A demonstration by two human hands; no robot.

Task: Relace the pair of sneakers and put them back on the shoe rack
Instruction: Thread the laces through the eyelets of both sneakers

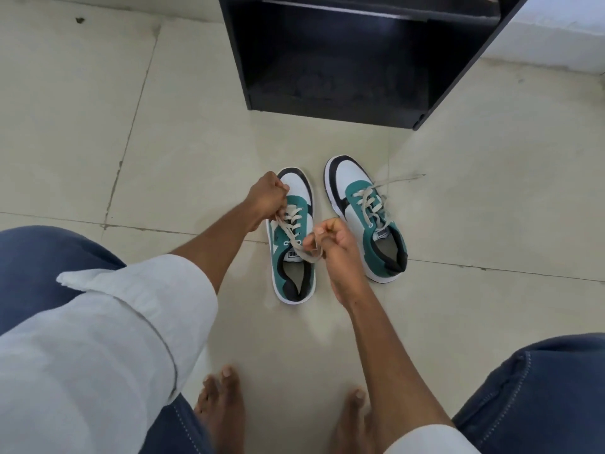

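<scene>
Both arms reach forward and down from a crouched or seated person, whose knees in blue jeans sit at either side and whose bare feet [222, 407] rest on the floor below the forearms. The left hand [266, 198] is closed into a fist over the toe end of the left sneaker [293, 234], its fingers pinched shut on one end of the pale lace [291, 226], with the wrist bent and the rolled white sleeve [131, 309] pushed up the forearm. The right hand [334, 240] is held lower and nearer the body, just beside the sneaker's tongue, fingers curled tight around the other end of the same lace. The two hands are apart, with the lace stretched slantwise between them across the eyelets.

The right sneaker [366, 217] stands on the floor just beyond the right hand, untouched, angled slightly outward; its own lace is threaded and one loose end trails away over the tiled floor [98, 126]. Both sneakers are teal, white and black, with toes pointing away from the person. Well beyond the hands stands the black shoe rack [343, 60], its lower compartment open toward the shoes, with bare floor between it and the pair.
</scene>
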